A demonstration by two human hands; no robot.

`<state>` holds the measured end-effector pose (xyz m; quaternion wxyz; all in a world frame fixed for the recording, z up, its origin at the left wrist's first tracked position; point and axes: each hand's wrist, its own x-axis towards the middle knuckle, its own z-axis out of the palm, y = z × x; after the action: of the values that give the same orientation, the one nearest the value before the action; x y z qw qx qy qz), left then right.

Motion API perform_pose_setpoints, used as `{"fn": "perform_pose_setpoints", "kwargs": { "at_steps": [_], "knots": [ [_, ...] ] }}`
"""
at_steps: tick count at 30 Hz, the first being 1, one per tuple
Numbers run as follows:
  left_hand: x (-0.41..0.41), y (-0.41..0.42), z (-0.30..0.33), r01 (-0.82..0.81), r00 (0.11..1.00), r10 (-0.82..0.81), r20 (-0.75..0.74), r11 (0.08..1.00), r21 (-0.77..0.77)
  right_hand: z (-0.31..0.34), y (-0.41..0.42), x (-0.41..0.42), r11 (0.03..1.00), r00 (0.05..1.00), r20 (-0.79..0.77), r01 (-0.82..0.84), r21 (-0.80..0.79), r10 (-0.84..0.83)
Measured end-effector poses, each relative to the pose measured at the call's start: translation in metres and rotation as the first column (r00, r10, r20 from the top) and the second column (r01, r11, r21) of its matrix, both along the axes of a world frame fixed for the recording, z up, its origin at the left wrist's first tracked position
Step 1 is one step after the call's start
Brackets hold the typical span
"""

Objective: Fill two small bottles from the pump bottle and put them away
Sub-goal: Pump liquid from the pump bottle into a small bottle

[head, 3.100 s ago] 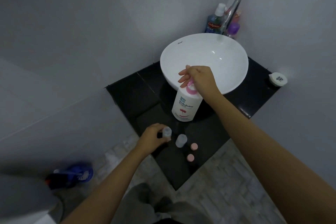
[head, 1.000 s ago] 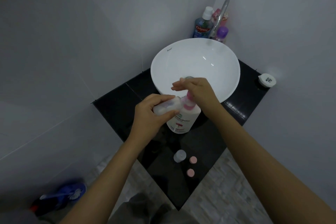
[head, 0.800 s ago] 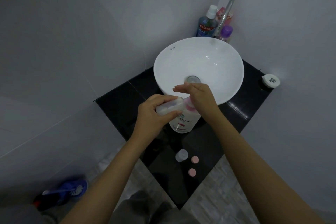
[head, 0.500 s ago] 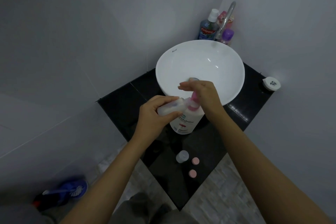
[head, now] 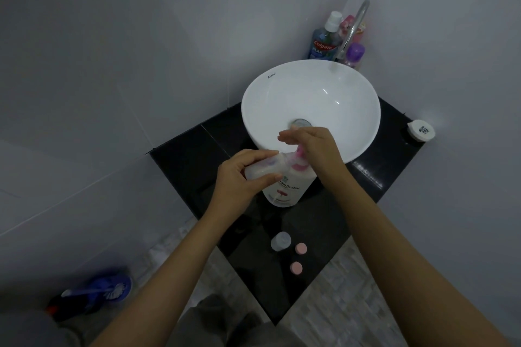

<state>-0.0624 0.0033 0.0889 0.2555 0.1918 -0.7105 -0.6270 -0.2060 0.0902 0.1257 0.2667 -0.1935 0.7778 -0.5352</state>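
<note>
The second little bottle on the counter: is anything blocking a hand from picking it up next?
Nothing visible does. The second small bottle stands open on the black counter, with two pink caps lying apart beside it. Both hands are busy: left hand holds the first small bottle, right hand rests on the pump bottle.

Both bare forearms reach forward, the left hand [head: 242, 177] curled in a grip, the right hand [head: 315, 149] palm-down, fingers extended.

A home bathroom: white basin [head: 310, 98] on a black table [head: 191, 155], tap [head: 353, 25], mouthwash bottle [head: 324, 42], tiled walls.
</note>
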Motion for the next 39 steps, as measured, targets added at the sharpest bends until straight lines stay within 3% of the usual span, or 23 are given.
{"fn": "perform_pose_setpoints", "kwargs": {
  "at_steps": [3, 12, 18, 23, 29, 36, 39],
  "knots": [
    [0.0, -0.002, 0.001, 0.012, 1.0, -0.012, -0.015, 1.0, 0.014, -0.003, 0.0, 0.002, 0.997, 0.998, 0.05, 0.037, -0.072, -0.033],
    [0.001, -0.001, -0.006, 0.013, 1.0, -0.014, 0.023, 0.999, 0.033, -0.019, -0.004, 0.01, 0.994, 0.992, 0.065, 0.111, -0.021, -0.109],
    [0.0, -0.001, 0.004, 0.031, 0.999, -0.03, -0.022, 0.999, 0.043, -0.001, -0.003, 0.002, 0.999, 0.996, -0.08, 0.042, -0.014, -0.043],
    [0.001, 0.0, 0.002, 0.034, 0.999, -0.032, -0.023, 0.997, 0.071, -0.006, -0.002, 0.008, 0.995, 0.995, 0.044, 0.088, -0.05, -0.086],
    [0.003, 0.004, -0.006, -0.001, 1.0, 0.0, 0.014, 0.996, 0.087, -0.018, -0.003, 0.014, 0.991, 0.992, 0.037, 0.121, -0.052, -0.12],
    [0.003, 0.004, 0.001, -0.001, 1.0, 0.002, -0.019, 0.998, 0.058, -0.004, 0.005, 0.003, 0.992, 0.997, -0.081, -0.031, -0.126, 0.021],
    [0.003, 0.005, 0.001, -0.01, 1.0, 0.011, -0.025, 0.998, 0.059, -0.008, 0.004, 0.007, 0.99, 0.999, -0.042, 0.006, -0.142, -0.012]
  ]
}}
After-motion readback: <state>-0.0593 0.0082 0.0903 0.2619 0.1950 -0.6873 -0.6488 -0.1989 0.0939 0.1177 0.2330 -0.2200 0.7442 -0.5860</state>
